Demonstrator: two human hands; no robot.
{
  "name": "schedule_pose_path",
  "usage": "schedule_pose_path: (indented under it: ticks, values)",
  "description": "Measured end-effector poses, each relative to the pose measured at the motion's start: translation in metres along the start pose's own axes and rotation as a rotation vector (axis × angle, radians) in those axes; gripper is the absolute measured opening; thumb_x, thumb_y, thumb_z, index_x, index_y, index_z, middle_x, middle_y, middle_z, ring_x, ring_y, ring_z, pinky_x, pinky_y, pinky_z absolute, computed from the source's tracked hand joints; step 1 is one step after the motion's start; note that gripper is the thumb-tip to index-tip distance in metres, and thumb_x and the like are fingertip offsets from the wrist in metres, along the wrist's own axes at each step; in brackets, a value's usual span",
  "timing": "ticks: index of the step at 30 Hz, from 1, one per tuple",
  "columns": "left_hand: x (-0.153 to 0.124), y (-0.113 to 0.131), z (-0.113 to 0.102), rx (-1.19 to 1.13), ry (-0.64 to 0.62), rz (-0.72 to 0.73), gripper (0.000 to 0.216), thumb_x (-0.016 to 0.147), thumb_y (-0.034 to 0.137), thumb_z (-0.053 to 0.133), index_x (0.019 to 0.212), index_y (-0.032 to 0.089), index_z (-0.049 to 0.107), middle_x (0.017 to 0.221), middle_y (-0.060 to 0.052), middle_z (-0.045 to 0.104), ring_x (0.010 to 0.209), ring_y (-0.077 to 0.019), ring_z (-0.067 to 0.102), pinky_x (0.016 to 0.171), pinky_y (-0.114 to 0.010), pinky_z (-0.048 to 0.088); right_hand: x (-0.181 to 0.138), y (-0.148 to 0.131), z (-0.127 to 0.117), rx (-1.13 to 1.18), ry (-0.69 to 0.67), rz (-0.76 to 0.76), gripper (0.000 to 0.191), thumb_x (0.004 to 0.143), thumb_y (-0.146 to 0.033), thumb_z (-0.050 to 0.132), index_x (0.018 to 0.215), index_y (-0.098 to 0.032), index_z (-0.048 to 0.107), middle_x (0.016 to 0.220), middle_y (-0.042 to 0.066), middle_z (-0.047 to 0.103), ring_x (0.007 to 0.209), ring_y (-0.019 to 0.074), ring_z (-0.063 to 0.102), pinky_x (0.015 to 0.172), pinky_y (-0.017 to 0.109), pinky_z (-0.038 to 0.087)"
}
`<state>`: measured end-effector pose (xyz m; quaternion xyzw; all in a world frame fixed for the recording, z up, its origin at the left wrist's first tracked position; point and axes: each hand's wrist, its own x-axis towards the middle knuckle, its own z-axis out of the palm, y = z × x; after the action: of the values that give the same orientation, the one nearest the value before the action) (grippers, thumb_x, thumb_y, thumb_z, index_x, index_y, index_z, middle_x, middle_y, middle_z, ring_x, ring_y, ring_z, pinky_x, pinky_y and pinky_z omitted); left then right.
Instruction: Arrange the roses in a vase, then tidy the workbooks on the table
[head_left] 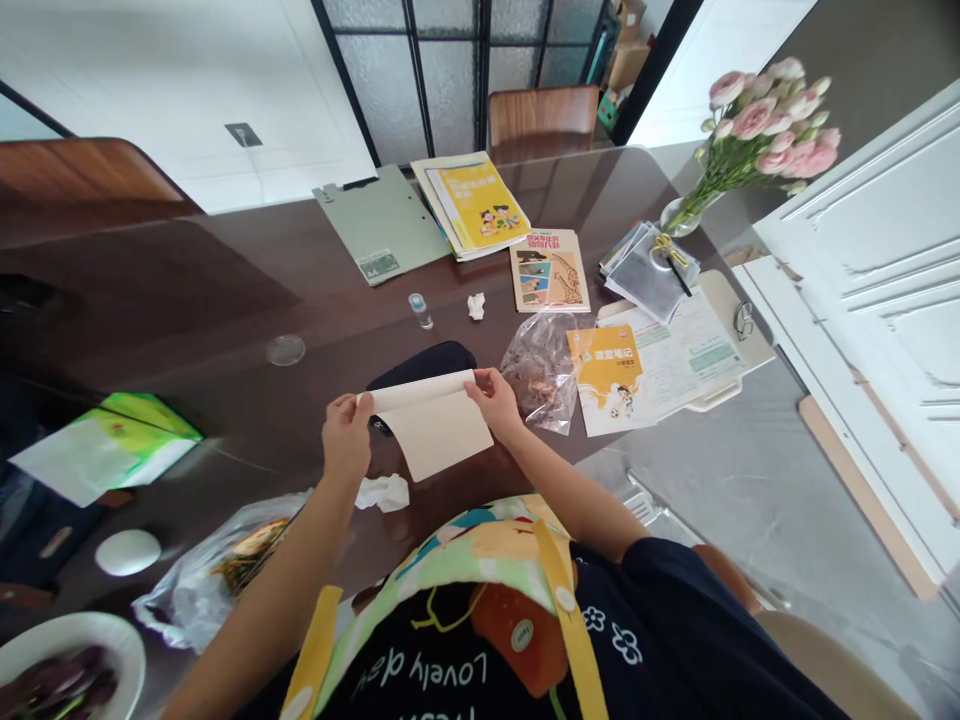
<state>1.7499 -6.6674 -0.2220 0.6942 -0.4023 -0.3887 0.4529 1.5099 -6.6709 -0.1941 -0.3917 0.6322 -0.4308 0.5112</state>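
Observation:
A cream sheet of paper [442, 440] is held up above the dark table, its top edge folded over into a long flap. My left hand [348, 435] pinches the flap's left end between thumb and fingers. At the right end, my right hand [495, 402] grips the paper the same way. Behind the sheet lies a dark cloth-like item [431, 362], partly covered by it. A crumpled white tissue [383, 492] rests just below my left hand. Close to my right hand sits a clear plastic bag [541, 375] with brownish contents.
Books [480, 205], a grey-green folder [386, 225] and a giraffe-covered booklet [550, 270] lie at the back. Right of the bag are an orange notebook [607, 375], a clipboard [739, 345] and a flower vase [681, 215]. Food in a bag [225, 570] and a bowl [127, 640] are at lower left.

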Motion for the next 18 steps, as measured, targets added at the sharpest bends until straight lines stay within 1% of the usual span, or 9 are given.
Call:
schedule_pose_path:
  ticks: [2,6,7,9,11,12,14,16,18]
  values:
    - [-0.002,0.002,0.001,0.003,0.006,0.009,0.029,0.079,0.046,0.063,0.079,0.018,0.065,0.103,-0.004,0.056,0.104,-0.0204,0.053,0.106,-0.033,0.036,-0.001,-0.003,-0.003,0.013,-0.007,-0.007,0.03,0.077,-0.043,0.065,0.1,-0.024,0.06,0.091,0.0,0.068,0.086,0.0162,0.063,0.078,0.029,0.053]
    - [-0.01,0.002,0.003,-0.263,-0.121,0.061,0.032,0.072,0.042,0.072,0.094,0.019,0.068,0.111,-0.003,0.055,0.107,-0.0194,0.054,0.106,-0.033,0.039,-0.003,-0.004,-0.009,0.108,-0.063,-0.033,0.036,0.077,-0.042,0.063,0.107,-0.024,0.061,0.099,0.003,0.066,0.088,0.0162,0.062,0.081,0.03,0.053]
    - [-0.013,0.002,0.002,-0.317,-0.155,0.071,0.034,0.07,0.04,0.075,0.097,0.02,0.067,0.115,-0.004,0.054,0.11,-0.0195,0.054,0.107,-0.034,0.039,-0.003,-0.002,-0.011,0.121,-0.069,-0.051,0.035,0.077,-0.041,0.063,0.107,-0.024,0.063,0.101,0.003,0.065,0.09,0.0165,0.062,0.083,0.031,0.052]
    - [-0.016,0.0,-0.001,-0.377,-0.219,0.07,0.04,0.066,0.035,0.079,0.101,0.02,0.067,0.123,-0.006,0.052,0.117,-0.0214,0.052,0.109,-0.036,0.038,-0.004,0.002,-0.016,0.112,-0.08,-0.113,0.025,0.076,-0.037,0.063,0.097,-0.024,0.068,0.106,0.004,0.063,0.097,0.0175,0.061,0.09,0.033,0.051]
    - [-0.016,-0.003,-0.007,-0.37,-0.266,0.065,0.038,0.059,0.031,0.083,0.093,0.018,0.07,0.13,-0.009,0.05,0.126,-0.0261,0.046,0.111,-0.039,0.036,-0.005,0.008,-0.023,0.07,-0.122,-0.184,0.012,0.075,-0.032,0.064,0.079,-0.022,0.07,0.111,0.004,0.061,0.107,0.0193,0.058,0.097,0.034,0.047]
    - [-0.015,-0.005,-0.009,-0.343,-0.294,0.068,0.035,0.056,0.028,0.085,0.086,0.018,0.071,0.132,-0.009,0.05,0.13,-0.0286,0.043,0.113,-0.04,0.034,-0.005,0.012,-0.027,0.035,-0.164,-0.212,0.01,0.074,-0.028,0.064,0.071,-0.021,0.07,0.113,0.005,0.06,0.111,0.0201,0.057,0.099,0.034,0.046]
    - [-0.012,-0.011,-0.014,-0.255,-0.391,0.082,0.027,0.052,0.021,0.085,0.075,0.019,0.071,0.131,-0.01,0.054,0.133,-0.0321,0.041,0.117,-0.043,0.029,-0.005,0.022,-0.034,-0.06,-0.281,-0.249,0.012,0.072,-0.021,0.061,0.063,-0.02,0.069,0.12,0.006,0.059,0.113,0.0213,0.058,0.102,0.036,0.045]
    - [-0.009,-0.018,-0.017,-0.166,-0.5,0.076,0.022,0.051,0.012,0.08,0.069,0.022,0.07,0.12,-0.01,0.063,0.128,-0.0333,0.046,0.118,-0.047,0.026,-0.004,0.032,-0.04,-0.163,-0.399,-0.286,0.016,0.07,-0.015,0.057,0.06,-0.019,0.069,0.128,0.008,0.057,0.112,0.0221,0.06,0.104,0.039,0.044]
    - [-0.007,-0.027,-0.019,-0.112,-0.559,0.052,0.022,0.05,0.006,0.073,0.062,0.024,0.067,0.1,-0.008,0.07,0.116,-0.0334,0.056,0.115,-0.05,0.031,-0.004,0.042,-0.044,-0.254,-0.427,-0.307,0.017,0.067,-0.012,0.057,0.059,-0.019,0.069,0.129,0.008,0.058,0.113,0.0231,0.06,0.105,0.04,0.044]
